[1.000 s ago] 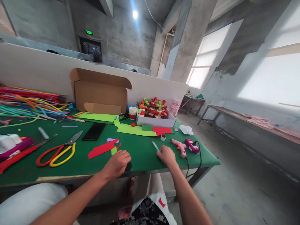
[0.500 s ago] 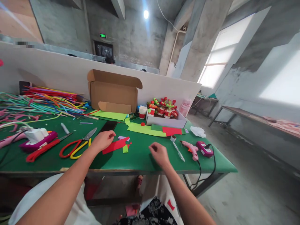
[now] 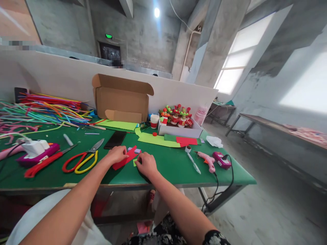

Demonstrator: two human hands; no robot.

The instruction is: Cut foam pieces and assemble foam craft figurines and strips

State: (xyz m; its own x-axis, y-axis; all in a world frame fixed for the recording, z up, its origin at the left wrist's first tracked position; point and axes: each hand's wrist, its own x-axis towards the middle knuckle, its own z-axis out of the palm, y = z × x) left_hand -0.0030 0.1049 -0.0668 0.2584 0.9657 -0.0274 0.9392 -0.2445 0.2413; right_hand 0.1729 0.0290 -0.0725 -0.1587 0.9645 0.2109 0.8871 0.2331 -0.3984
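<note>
My left hand is closed, thumb and fingers pinching a red paper strip that slants up to the right just above the table. Close beside it, my right hand has its fingers bent together at the right end of the small scraps. Whatever lies between those fingertips is hidden. A small light-green paper piece shows partly under the right fingertips. Behind the red strip lies a lilac paper piece. A black phone rests just beyond my left hand.
Left are red-and-yellow-handled scissors, a red-handled cutter and a purple power socket. Right are a white pen and a pink glue gun with a cord. Behind stand a cardboard box, a paper cup and a white box of figures.
My right hand has moved left across the table to the paper scraps. The left hand has taken hold of the red strip, which now sits at a steeper angle.
</note>
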